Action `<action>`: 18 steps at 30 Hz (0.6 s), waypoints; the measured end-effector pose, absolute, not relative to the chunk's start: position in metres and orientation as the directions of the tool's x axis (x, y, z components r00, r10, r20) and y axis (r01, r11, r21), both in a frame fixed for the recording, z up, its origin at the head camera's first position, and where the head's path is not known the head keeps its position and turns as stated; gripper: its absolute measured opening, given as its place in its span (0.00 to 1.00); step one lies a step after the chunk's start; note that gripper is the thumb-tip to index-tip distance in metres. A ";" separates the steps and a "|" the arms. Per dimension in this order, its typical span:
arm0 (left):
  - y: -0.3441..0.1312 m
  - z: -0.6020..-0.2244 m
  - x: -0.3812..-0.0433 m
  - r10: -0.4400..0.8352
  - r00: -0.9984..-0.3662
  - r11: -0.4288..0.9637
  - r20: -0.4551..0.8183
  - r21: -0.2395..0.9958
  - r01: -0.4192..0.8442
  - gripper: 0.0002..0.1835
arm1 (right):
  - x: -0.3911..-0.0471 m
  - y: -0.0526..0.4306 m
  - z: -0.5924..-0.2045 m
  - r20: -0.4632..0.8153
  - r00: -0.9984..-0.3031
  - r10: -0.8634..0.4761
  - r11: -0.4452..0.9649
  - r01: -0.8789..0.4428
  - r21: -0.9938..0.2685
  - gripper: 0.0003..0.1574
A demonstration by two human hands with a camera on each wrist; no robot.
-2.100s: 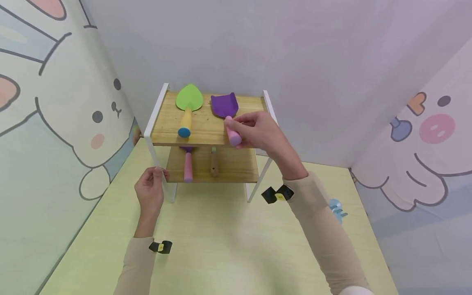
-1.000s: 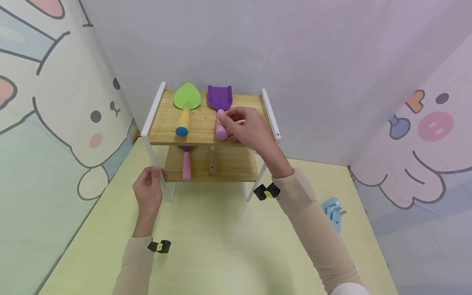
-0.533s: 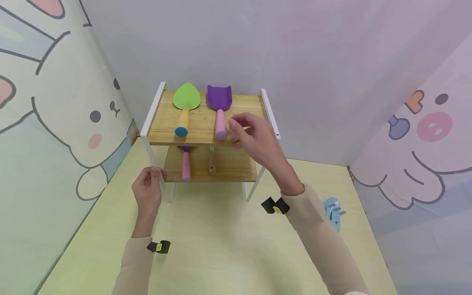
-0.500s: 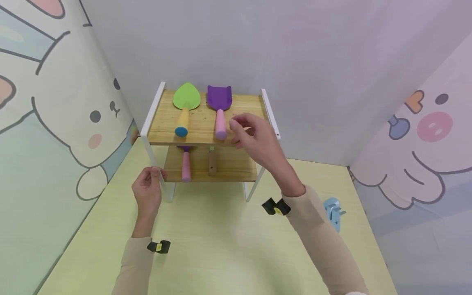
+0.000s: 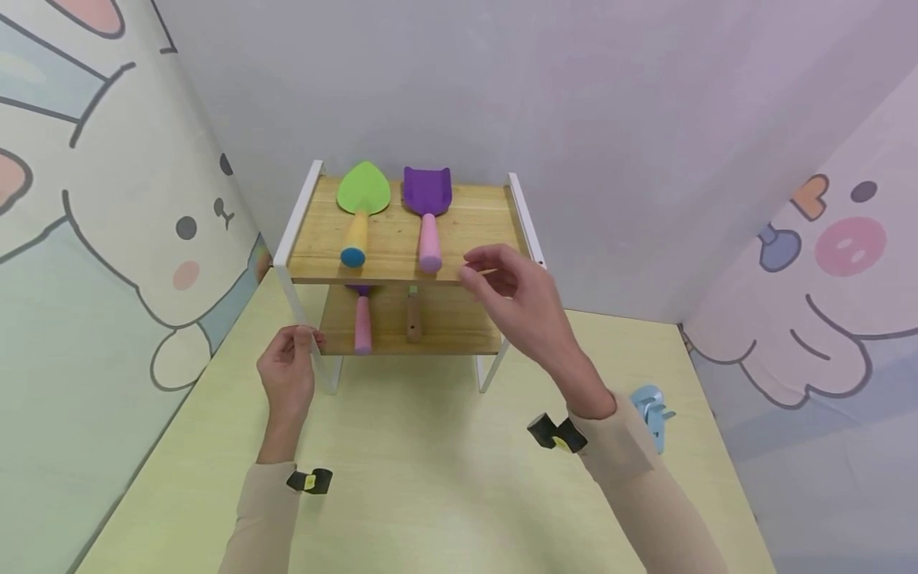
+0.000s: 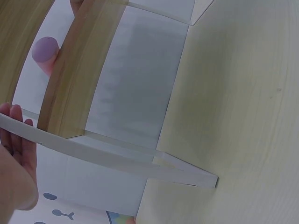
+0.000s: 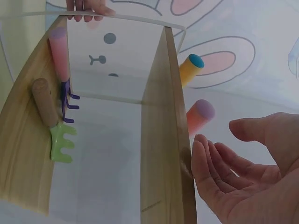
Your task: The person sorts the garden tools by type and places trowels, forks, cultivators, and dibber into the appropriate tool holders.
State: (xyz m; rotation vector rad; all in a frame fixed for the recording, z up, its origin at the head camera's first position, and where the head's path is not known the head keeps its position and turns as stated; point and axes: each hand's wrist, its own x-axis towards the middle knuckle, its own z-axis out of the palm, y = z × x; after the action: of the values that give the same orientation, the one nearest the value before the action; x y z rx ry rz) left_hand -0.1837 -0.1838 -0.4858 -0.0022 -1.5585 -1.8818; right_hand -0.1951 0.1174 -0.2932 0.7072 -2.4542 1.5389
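Note:
A two-tier wooden shelf rack (image 5: 476,223) with white side frames stands on the table. On its top board lie a green trowel (image 5: 364,191) with a yellow handle and a purple shovel (image 5: 427,193) with a pink handle. The lower board bears a purple hand rake (image 7: 65,100) with a pink handle and a green hand rake (image 7: 60,142) with a brown handle. My left hand (image 5: 288,368) holds the rack's white left leg (image 6: 88,151), fingers curled around it. Just right of the shovel's handle, my right hand (image 5: 529,307) holds nothing, its fingers loosely bent near the top board's front edge.
A light blue pronged object (image 5: 651,416) lies on the pale table (image 5: 430,478) at the right. Cartoon-printed walls (image 5: 810,263) stand left and right, with a plain wall (image 5: 610,143) behind the rack.
My right hand straightened the purple shovel beside the trowel, let go of its handle, and drew back to the right and toward me. The left hand stayed on the leg.

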 end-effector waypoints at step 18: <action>-0.183 -0.486 -0.185 -0.509 -0.773 -0.047 0.378 0.885 0.464 0.16 | -0.183 0.142 -0.336 0.444 -0.832 -0.333 0.334 -0.545 -0.770 0.17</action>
State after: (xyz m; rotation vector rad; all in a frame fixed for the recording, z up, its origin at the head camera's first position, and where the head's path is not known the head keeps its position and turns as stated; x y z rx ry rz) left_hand -0.1851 -0.1832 -0.4855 0.0490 -1.5719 -1.8857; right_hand -0.1833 0.1425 -0.3358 0.7985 -2.3887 1.5037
